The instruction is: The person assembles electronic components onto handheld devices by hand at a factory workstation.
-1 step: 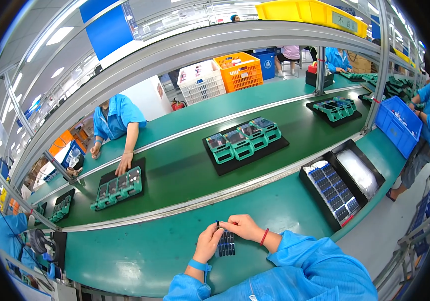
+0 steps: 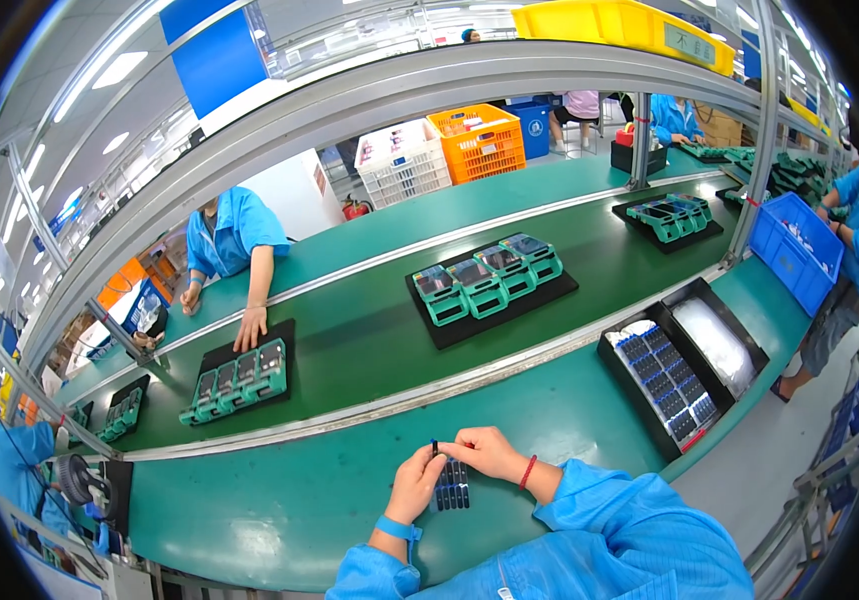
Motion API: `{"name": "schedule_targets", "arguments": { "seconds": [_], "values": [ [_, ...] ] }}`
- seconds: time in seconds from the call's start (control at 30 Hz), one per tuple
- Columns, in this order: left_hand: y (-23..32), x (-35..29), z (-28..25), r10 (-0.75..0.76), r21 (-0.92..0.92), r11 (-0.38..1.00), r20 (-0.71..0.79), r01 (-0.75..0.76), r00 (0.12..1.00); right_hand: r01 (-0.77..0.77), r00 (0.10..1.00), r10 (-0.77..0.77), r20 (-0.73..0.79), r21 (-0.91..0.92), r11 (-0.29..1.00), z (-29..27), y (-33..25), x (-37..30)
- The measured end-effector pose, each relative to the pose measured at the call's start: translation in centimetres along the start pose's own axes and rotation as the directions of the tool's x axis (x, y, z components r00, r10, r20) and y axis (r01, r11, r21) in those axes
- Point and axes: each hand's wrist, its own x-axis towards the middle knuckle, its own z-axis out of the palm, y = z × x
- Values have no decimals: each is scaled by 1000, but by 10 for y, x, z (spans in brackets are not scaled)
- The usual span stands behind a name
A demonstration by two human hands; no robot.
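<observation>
My left hand [image 2: 413, 484], with a blue band at the wrist, pinches a small dark strip with a blue tip [image 2: 435, 446]. Close against it is my right hand [image 2: 489, 455], its fingers closed in a pinch near the strip; what sits between those fingertips is hidden. Just below both hands a small sheet of black strips with blue ends [image 2: 452, 492] lies on or just over the green bench [image 2: 279, 510]. I cannot tell whether a hand also touches that sheet.
A black box of similar sheets [image 2: 664, 385] stands at right, near a blue bin [image 2: 797, 250]. Beyond a metal rail, the green belt [image 2: 349, 345] carries black trays of green-framed units [image 2: 484, 280]. Across it, a co-worker's hand [image 2: 251, 327] touches one tray. Metal posts [image 2: 764, 130] frame the bench.
The co-worker's hand and the tray under it have shifted very slightly to the right. My own hands stay in the same place.
</observation>
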Motion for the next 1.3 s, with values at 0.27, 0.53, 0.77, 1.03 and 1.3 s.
{"name": "schedule_targets", "arguments": {
  "seconds": [0.27,0.53,0.77,1.03,1.3],
  "values": [
    [-9,3,-5,12,39,999,-2,-12,1000,-44,999,44,10,6,999,1,0,1],
    [-4,-5,-30,-101,-219,972,-76,82,992,-68,997,60,41,230,971,15,-12,10],
    [-15,-27,-123,-292,-583,797,-143,158,946,-549,802,381,460,316,774,48,-57,117],
    [-50,-28,-138,-368,-767,628,-143,132,919,-704,707,557,437,357,614,174,-46,235],
    [-45,-34,-149,-418,-809,587,-336,-32,844,-812,582,644,497,392,432,247,-56,275]
  ]
}}
